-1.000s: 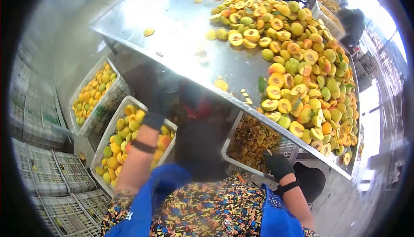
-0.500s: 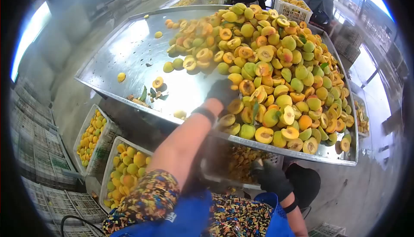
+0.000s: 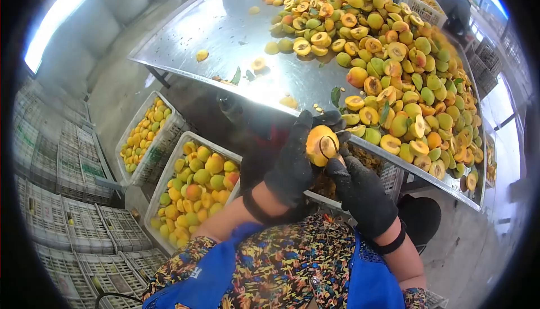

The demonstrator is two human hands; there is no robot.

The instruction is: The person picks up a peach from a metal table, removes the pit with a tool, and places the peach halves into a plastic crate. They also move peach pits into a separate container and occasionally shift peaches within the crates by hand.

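Note:
My left hand (image 3: pixel 295 160), in a black glove, grips a halved yellow peach (image 3: pixel 318 141) with its cut face turned up. My right hand (image 3: pixel 363 191), gloved too, is closed around a small tool whose thin dark wire loop (image 3: pixel 328 147) lies against the cut face; its handle is hidden by the fingers. Both hands meet in front of the near edge of a metal table (image 3: pixel 185 33). Just beyond them is a large heap of halved peaches (image 3: pixel 402 78), many with the pit side showing.
Below the table edge sits a crate (image 3: pixel 392 180) of brownish scraps, partly covered by my hands. To the left stand two crates of peaches (image 3: pixel 199 188) (image 3: pixel 147 131) and stacked plastic crates (image 3: pixel 67 219). Across the table are people (image 3: pixel 453 5) and more filled crates (image 3: pixel 423 8).
My left hand has come back from the heap with a peach half. My right hand has risen from beside the scrap crate to meet it, bringing the loop onto the fruit.

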